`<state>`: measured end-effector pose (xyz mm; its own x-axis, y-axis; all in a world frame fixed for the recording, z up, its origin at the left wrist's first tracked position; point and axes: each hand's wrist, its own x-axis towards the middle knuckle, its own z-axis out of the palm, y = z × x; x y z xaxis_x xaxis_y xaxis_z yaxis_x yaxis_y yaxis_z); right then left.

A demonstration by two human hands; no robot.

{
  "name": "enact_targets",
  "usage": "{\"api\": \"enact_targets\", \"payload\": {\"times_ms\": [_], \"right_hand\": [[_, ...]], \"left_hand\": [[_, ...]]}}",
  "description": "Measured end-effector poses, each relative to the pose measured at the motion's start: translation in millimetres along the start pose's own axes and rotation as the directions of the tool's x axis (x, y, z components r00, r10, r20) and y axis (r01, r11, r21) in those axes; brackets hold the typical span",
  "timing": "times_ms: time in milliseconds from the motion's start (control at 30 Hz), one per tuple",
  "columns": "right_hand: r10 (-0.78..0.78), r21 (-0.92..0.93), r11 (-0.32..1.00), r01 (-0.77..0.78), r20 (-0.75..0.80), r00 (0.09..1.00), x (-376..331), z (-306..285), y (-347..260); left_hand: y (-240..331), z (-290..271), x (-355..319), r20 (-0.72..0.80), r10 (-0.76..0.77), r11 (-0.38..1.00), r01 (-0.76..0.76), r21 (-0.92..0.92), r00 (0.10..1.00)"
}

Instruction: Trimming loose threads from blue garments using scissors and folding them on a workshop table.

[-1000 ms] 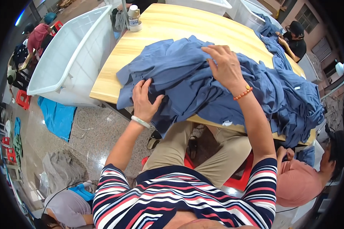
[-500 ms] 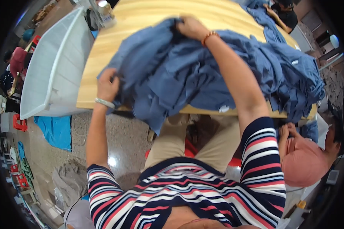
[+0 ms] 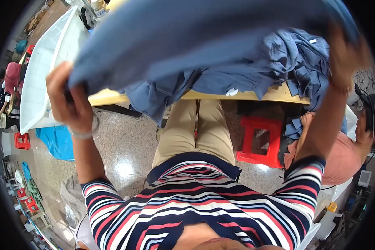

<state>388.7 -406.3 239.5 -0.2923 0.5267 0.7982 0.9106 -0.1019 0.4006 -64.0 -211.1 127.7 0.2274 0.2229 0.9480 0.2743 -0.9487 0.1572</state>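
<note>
A blue cloth garment (image 3: 183, 39) is stretched wide across the upper view, raised above the table and smeared by motion. Its exact kind does not show. My left hand (image 3: 73, 100) grips one end of it, fingers curled round the edge. At the far right, my right hand (image 3: 346, 56) is closed on the other end, blurred and partly dark. Beneath lies a crumpled heap of the same blue cloth (image 3: 296, 54), bunched at the right and hanging over the near edge of the wooden table (image 3: 109, 98). The raised garment hides most of the tabletop.
A large whitish plastic bin (image 3: 39, 79) stands left of the table. On the floor are a blue sheet (image 3: 56, 141) and a grey cloth (image 3: 71, 193). A red stool (image 3: 260, 156) stands right of my legs, beside a person in a salmon top (image 3: 341, 160).
Both hands have spread apart, the right one far to the right, lifting a blue garment off the heap and pulling it wide. The red stool now shows beside my legs.
</note>
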Motion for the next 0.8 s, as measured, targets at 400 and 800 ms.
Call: {"api": "enact_targets", "payload": {"times_ms": [400, 800], "right_hand": [[0.081, 0.115, 0.754, -0.646, 0.961, 0.265, -304, -69, -215], [-0.005, 0.44, 0.326, -0.837, 0.886, 0.464, -213, 26, -348]], "left_hand": [[97, 2, -227, 0.923, -0.078, 0.968, 0.251, -0.02, 0.377], [60, -46, -224, 0.802, -0.317, 0.947, 0.208, 0.244, 0.507]]}}
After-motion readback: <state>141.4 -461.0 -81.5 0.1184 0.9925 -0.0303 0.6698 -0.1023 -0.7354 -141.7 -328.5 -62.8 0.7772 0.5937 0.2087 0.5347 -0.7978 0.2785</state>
